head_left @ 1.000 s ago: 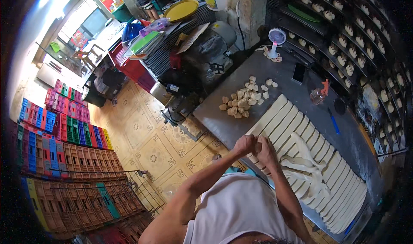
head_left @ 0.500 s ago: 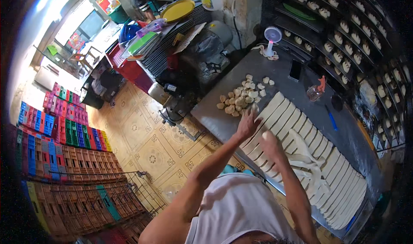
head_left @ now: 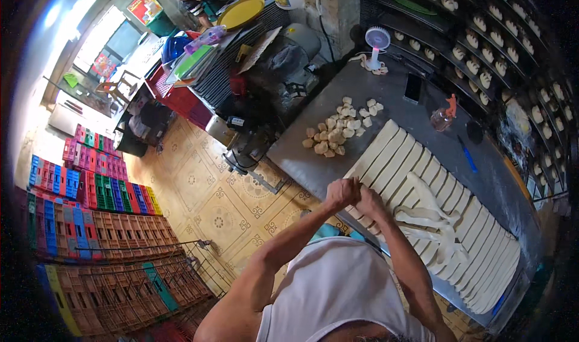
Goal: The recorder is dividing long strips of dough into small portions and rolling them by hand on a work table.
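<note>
The left hand (head_left: pixel 341 192) has swung back from the dough lumps (head_left: pixel 338 129) to meet the right hand (head_left: pixel 370 203) by the table edge (head_left: pixel 301 176), mid-frame; their grip I can't tell. Bare tabletop (head_left: pixel 330 169) parts hands from lumps.

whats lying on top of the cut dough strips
Loose, irregular dough pieces lie across the middle of the dough strips; the strip surfaces directly beneath them are covered.

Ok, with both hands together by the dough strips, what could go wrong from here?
The left hand and right hand are close to the cut dough strips in this view, so a low sweep might drag or dent them. The loose dough lengths lie across those strips and could stick to them. The small dough pieces are heaped against one another, so some may cling together.
</note>
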Available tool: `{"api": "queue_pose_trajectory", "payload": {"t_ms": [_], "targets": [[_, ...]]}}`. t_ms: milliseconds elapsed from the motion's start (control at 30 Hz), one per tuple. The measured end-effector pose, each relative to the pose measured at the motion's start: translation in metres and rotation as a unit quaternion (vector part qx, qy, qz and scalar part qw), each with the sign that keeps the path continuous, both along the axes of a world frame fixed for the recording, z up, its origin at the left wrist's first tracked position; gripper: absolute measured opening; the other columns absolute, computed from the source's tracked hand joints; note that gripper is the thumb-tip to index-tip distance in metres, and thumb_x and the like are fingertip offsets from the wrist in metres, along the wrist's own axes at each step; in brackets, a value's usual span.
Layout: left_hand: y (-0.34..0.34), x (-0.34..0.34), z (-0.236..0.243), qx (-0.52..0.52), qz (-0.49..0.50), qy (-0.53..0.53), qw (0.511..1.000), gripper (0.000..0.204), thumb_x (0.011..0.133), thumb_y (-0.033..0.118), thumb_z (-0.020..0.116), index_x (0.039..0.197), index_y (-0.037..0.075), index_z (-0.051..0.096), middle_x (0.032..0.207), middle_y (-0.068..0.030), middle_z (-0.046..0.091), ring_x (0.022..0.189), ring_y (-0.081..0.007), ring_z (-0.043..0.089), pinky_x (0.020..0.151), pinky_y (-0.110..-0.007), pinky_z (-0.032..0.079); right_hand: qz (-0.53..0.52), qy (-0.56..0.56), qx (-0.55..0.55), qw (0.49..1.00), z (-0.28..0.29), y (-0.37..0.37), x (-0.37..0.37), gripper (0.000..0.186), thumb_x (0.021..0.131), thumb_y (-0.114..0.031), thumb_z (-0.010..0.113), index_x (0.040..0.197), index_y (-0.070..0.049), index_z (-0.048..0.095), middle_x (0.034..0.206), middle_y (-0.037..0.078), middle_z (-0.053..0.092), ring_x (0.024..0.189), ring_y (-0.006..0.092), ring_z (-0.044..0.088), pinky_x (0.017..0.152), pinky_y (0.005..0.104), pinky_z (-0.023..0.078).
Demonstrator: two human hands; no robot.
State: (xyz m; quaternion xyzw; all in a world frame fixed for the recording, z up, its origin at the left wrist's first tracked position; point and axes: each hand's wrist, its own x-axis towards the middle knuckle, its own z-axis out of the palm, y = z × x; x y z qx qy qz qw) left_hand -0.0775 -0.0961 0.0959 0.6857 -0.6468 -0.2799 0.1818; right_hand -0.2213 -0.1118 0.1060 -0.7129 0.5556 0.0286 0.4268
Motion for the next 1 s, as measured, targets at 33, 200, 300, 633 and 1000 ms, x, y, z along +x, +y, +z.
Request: {"api": "queue_pose_trajectory", "payload": {"t_ms": [33,200,300,633,1000], "targets": [[0.0,0.008,0.0,0.0,0.002,0.0,1.0,0.041,0.099,0.04,0.046,0.085,0.007,0.066,0.081,-0.0206,0.069,0.074,-0.0442,0.067,0.059,-0.052,0.053,0.002,0.0,0.0,1.0,0.005,0.006,0.006,0.053,0.076,-0.024,0.078,0.119,-0.003,0.055,0.118,0.026,0.063,0.112,0.0455,0.059,0.09,0.0488,0.05],[0.004,-0.007,-0.003,-0.044,0.008,0.016,0.999,0.046,0.099,0.042,0.046,0.079,0.007,0.067,0.076,-0.0219,0.067,0.076,-0.0419,0.067,0.061,-0.051,0.053,-0.088,-0.091,-0.195,0.973,0.011,0.021,0.007,0.037,0.078,-0.021,0.074,0.106,0.001,0.065,0.107,0.027,0.069,0.101,0.0489,0.064,0.089,0.0536,0.052],[0.005,-0.006,-0.01,-0.034,0.02,0.02,0.999,0.047,0.099,0.042,0.047,0.075,0.007,0.067,0.074,-0.0223,0.066,0.076,-0.0431,0.067,0.063,-0.052,0.053,-0.038,0.021,-0.094,0.995,0.015,0.02,0.002,0.025,0.081,-0.016,0.068,0.101,0.0,0.067,0.095,0.026,0.07,0.094,0.0467,0.066,0.084,0.0529,0.053],[-0.056,0.039,0.004,-0.364,0.05,0.062,0.928,0.029,0.092,0.029,0.06,0.106,0.005,0.066,0.107,-0.0262,0.066,0.1,-0.038,0.065,0.087,-0.05,0.05,-0.13,-0.112,-0.134,0.976,0.073,0.004,0.016,0.035,0.092,-0.025,0.061,0.118,-0.002,0.053,0.089,0.025,0.068,0.085,0.0458,0.066,0.071,0.0542,0.052],[0.032,0.009,-0.033,-0.091,-0.019,-0.039,0.995,0.038,0.1,0.037,0.043,0.093,0.007,0.065,0.084,-0.0218,0.069,0.078,-0.045,0.067,0.064,-0.053,0.053,-0.008,-0.104,-0.185,0.977,0.023,0.041,0.017,0.05,0.081,-0.017,0.07,0.123,0.0,0.05,0.111,0.028,0.064,0.103,0.0459,0.063,0.087,0.0513,0.052]]}}
